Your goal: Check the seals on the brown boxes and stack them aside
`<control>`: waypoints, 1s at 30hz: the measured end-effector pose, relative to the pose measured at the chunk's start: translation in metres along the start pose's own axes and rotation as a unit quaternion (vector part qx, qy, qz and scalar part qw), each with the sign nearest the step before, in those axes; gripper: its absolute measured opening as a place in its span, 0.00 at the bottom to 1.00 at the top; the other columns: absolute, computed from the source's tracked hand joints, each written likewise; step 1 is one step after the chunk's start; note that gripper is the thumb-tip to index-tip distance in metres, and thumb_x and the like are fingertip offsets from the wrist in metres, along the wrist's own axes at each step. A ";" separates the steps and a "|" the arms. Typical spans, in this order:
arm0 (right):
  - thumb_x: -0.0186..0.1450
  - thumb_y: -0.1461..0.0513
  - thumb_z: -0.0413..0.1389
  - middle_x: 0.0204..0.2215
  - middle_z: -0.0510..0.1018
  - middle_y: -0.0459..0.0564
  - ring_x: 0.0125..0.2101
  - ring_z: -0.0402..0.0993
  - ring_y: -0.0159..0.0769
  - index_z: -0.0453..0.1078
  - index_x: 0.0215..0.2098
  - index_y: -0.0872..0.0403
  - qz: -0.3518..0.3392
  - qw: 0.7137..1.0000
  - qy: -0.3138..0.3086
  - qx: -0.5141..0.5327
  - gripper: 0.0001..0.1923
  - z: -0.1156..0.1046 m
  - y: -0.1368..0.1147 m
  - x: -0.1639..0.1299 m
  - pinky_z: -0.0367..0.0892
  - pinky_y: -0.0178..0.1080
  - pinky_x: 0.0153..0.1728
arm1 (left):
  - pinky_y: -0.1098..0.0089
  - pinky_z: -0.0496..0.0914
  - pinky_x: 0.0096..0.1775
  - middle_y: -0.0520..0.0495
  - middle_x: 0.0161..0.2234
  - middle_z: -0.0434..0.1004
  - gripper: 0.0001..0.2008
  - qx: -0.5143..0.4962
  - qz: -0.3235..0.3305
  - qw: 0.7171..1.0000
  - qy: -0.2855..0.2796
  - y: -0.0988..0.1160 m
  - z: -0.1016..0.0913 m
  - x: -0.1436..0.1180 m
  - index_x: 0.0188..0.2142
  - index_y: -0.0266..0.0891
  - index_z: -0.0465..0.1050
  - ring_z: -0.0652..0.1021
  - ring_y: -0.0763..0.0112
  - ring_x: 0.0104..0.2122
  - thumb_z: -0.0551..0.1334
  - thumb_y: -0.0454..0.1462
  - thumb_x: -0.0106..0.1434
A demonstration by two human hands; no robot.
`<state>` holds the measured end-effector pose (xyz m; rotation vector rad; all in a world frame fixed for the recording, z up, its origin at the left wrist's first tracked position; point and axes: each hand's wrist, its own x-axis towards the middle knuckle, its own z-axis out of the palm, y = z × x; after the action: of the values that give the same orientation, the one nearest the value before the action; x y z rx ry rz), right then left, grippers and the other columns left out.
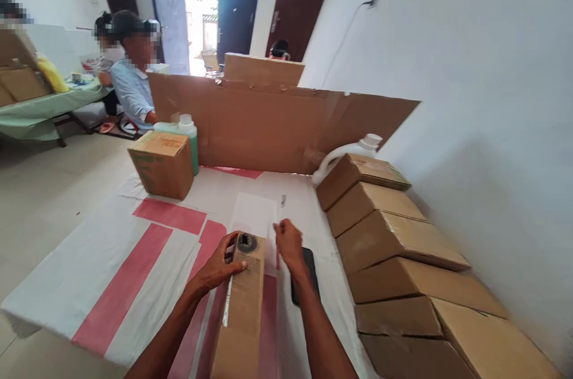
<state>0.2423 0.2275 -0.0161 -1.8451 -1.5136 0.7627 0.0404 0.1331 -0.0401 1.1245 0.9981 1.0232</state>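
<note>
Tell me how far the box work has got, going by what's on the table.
Looks done: a row of closed cardboard boxes lies along the wall. In hand: the left hand steadies a long box with a dark round part at its far end, while the right hand touches a white sheet beside it. Possibly left: a separate box stands by a green bottle; its state is unclear.
</note>
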 end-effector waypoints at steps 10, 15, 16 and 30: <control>0.70 0.57 0.57 0.52 0.76 0.60 0.51 0.75 0.46 0.71 0.52 0.54 0.064 0.982 -0.026 -0.176 0.14 -0.001 0.028 -0.036 0.68 0.41 0.48 | 0.53 0.61 0.65 0.37 0.69 0.60 0.41 0.029 -0.026 0.999 -0.006 0.006 -0.006 0.002 0.66 0.43 0.57 0.64 0.48 0.67 0.69 0.51 0.59; 0.58 0.54 0.67 0.54 0.71 0.76 0.60 0.65 0.69 0.69 0.53 0.65 0.161 0.967 0.014 -0.199 0.31 -0.046 0.071 -0.070 0.65 0.57 0.53 | 0.53 0.62 0.64 0.37 0.69 0.60 0.42 0.045 -0.033 0.998 0.004 0.002 -0.008 0.003 0.67 0.43 0.56 0.65 0.47 0.67 0.69 0.52 0.58; 0.55 0.54 0.69 0.53 0.72 0.77 0.58 0.67 0.70 0.69 0.52 0.66 0.172 0.967 0.013 -0.189 0.33 -0.050 0.078 -0.072 0.66 0.57 0.52 | 0.53 0.62 0.64 0.37 0.69 0.60 0.42 0.045 -0.032 0.998 0.003 0.001 -0.008 0.003 0.67 0.44 0.56 0.65 0.48 0.67 0.69 0.51 0.58; 0.58 0.51 0.68 0.41 0.85 0.56 0.41 0.84 0.47 0.76 0.45 0.57 0.153 0.884 -0.091 0.433 0.23 -0.065 0.062 -0.102 0.78 0.46 0.42 | 0.50 0.62 0.63 0.37 0.67 0.63 0.40 0.027 0.003 1.000 0.001 0.000 -0.002 0.002 0.65 0.44 0.60 0.65 0.47 0.66 0.71 0.49 0.57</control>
<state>0.3126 0.1117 -0.0183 -1.3266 -0.7390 1.4990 0.0390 0.1349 -0.0407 1.1717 1.0307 1.0067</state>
